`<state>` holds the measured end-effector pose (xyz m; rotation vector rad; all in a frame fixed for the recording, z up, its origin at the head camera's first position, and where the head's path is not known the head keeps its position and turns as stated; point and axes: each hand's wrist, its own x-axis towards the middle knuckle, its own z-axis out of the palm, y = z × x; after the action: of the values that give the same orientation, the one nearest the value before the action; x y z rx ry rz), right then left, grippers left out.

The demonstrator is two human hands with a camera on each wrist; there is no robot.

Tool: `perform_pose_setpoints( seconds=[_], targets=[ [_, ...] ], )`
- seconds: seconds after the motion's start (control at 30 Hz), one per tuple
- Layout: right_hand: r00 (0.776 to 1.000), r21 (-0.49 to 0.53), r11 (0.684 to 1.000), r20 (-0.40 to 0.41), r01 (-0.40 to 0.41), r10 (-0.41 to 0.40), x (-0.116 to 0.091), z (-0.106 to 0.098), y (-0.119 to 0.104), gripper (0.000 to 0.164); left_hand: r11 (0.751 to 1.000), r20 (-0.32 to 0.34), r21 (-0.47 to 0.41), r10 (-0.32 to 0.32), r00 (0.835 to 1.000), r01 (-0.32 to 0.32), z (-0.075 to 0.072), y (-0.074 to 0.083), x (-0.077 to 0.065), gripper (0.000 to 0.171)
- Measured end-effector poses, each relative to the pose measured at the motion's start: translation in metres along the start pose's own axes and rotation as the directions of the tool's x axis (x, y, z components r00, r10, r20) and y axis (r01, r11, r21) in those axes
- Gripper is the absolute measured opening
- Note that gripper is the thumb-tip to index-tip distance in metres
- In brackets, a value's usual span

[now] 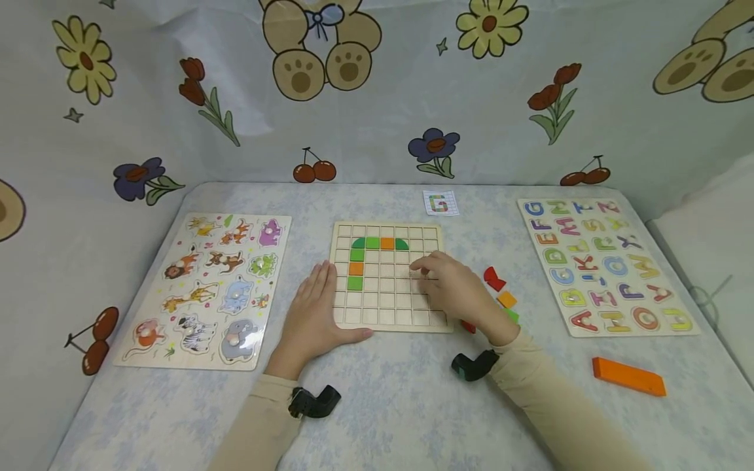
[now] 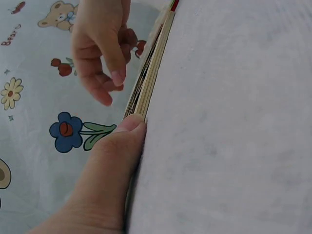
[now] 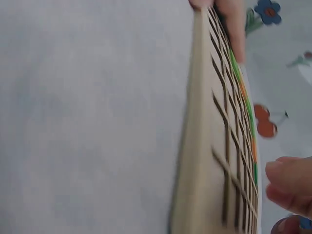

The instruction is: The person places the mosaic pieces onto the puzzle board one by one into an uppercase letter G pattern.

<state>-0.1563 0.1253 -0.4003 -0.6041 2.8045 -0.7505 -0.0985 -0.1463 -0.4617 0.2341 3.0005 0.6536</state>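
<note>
A wooden grid board [image 1: 389, 317] lies in the middle of the table. Green and orange tiles [image 1: 356, 269] form a row and a downward column on it, with a rounded dark green piece [image 1: 402, 244] ending the row. My left hand [image 1: 315, 320] rests against the board's left side, fingers straight, thumb touching the near edge [image 2: 151, 78]. Over the board's right part hovers my right hand [image 1: 456, 288], fingers loosely bent; the left wrist view shows nothing between them. Loose pieces, red [image 1: 493, 278], orange [image 1: 506, 299] and green [image 1: 512, 315], lie beside it, some partly hidden.
A small pattern card [image 1: 440, 203] lies behind the board. To the left is an animal puzzle board [image 1: 203, 294]; to the right, an alphabet puzzle board [image 1: 607, 268]. An orange block [image 1: 629, 376] sits near the right front. A printed cloth hangs behind the table.
</note>
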Motion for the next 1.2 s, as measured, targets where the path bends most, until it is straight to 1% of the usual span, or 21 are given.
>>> perform_pose_setpoints(
  seconds=[0.13, 0.23, 0.37, 0.5, 0.63, 0.7, 0.87, 1.0, 1.1, 1.2],
  targets=[
    [0.999, -0.083, 0.996, 0.002, -0.045, 0.045, -0.008, -0.02, 0.027, 0.035, 1.0, -0.01, -0.007, 0.009, 1.0, -0.01, 0.0, 0.0, 0.0, 0.144],
    [0.998, -0.157, 0.986, 0.012, -0.061, 0.064, -0.014, -0.029, 0.042, 0.038, 1.0, -0.016, -0.009, 0.013, 1.0, -0.013, 0.0, 0.0, -0.001, 0.144],
    [0.995, -0.214, 0.974, 0.046, -0.072, 0.084, -0.019, -0.033, 0.053, 0.038, 1.0, -0.02, -0.012, 0.016, 1.0, -0.016, 0.0, 0.0, -0.001, 0.145],
    [0.991, -0.212, 0.971, 0.046, -0.111, 0.123, -0.022, -0.033, 0.057, 0.032, 1.0, -0.018, -0.01, 0.018, 1.0, -0.018, 0.001, 0.0, -0.001, 0.145],
    [0.985, -0.173, 0.971, 0.024, -0.166, 0.172, -0.024, -0.033, 0.061, 0.023, 1.0, -0.015, -0.008, 0.019, 1.0, -0.019, 0.0, 0.0, -0.001, 0.144],
    [0.984, -0.145, 0.974, 0.015, -0.175, 0.179, -0.025, -0.034, 0.063, 0.019, 1.0, -0.018, -0.006, 0.019, 1.0, -0.019, 0.0, 0.0, -0.001, 0.144],
    [0.987, -0.059, 0.985, 0.005, -0.16, 0.161, -0.027, -0.035, 0.066, 0.012, 1.0, -0.019, -0.003, 0.017, 1.0, -0.017, 0.0, 0.0, -0.002, 0.144],
    [0.99, 0.032, 0.99, -0.02, -0.14, 0.141, -0.025, -0.035, 0.063, 0.012, 1.0, -0.013, -0.004, 0.015, 1.0, -0.015, 0.0, 0.0, -0.002, 0.144],
    [0.991, 0.117, 0.985, -0.021, -0.131, 0.134, -0.021, -0.032, 0.056, 0.015, 1.0, -0.012, -0.009, 0.018, 1.0, -0.018, -0.001, 0.0, -0.002, 0.144],
    [0.992, 0.194, 0.973, -0.009, -0.124, 0.128, -0.016, -0.027, 0.045, 0.014, 1.0, -0.007, -0.008, 0.018, 1.0, -0.018, -0.002, 0.0, -0.001, 0.145]
  ],
)
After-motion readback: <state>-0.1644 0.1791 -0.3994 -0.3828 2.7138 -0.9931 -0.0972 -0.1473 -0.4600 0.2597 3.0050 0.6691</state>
